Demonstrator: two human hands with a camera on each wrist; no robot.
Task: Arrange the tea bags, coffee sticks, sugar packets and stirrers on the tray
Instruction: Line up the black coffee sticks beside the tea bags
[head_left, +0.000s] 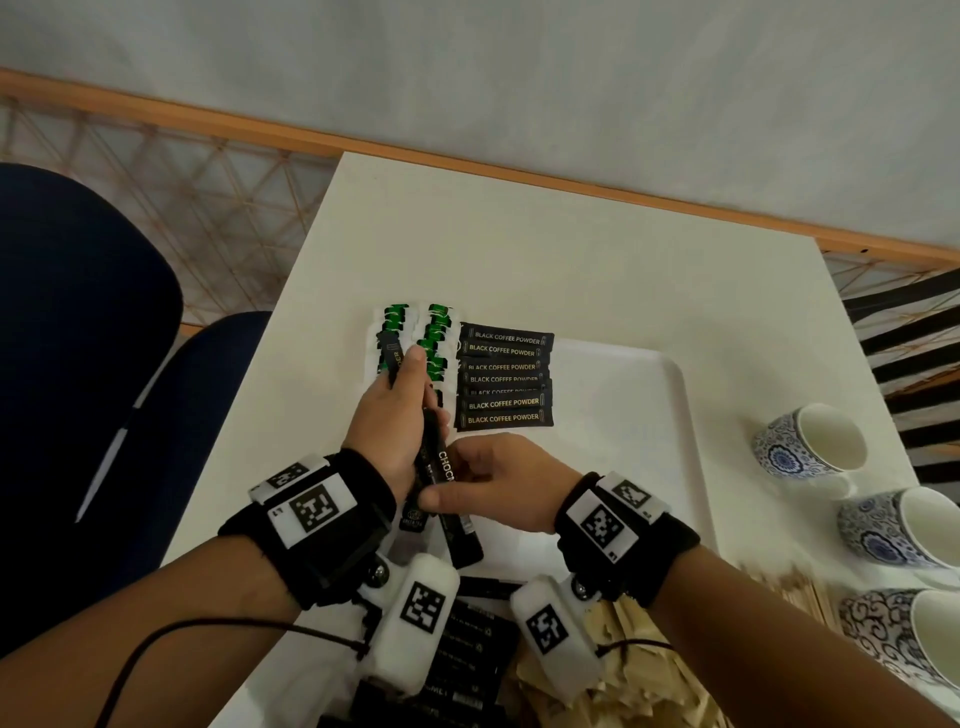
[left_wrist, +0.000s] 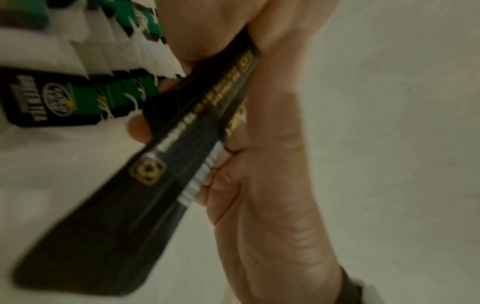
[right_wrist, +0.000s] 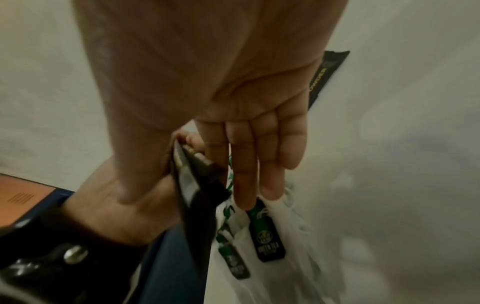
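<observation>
My left hand (head_left: 408, 400) grips a bundle of long black sticks (head_left: 435, 447), one marked CHOCO. My right hand (head_left: 449, 483) pinches a stick of that bundle between thumb and forefinger near its lower end, with the other fingers (right_wrist: 262, 164) straight. The wrist views show the black sticks (left_wrist: 182, 148) (right_wrist: 197, 185) held between both hands. Just beyond lie two rows of white tea bags with green tags (head_left: 439, 332) (left_wrist: 122, 90) (right_wrist: 270, 244). To their right, a row of Black Coffee Powder sticks (head_left: 504, 379) lies on the white tray (head_left: 639, 395).
Three blue-patterned cups (head_left: 810, 441) stand at the table's right edge. Wooden stirrers (head_left: 789, 592) lie beside them. More black sticks (head_left: 467, 639) and brown paper packets (head_left: 639, 670) lie under my wrists. A blue chair (head_left: 78, 364) stands left of the table.
</observation>
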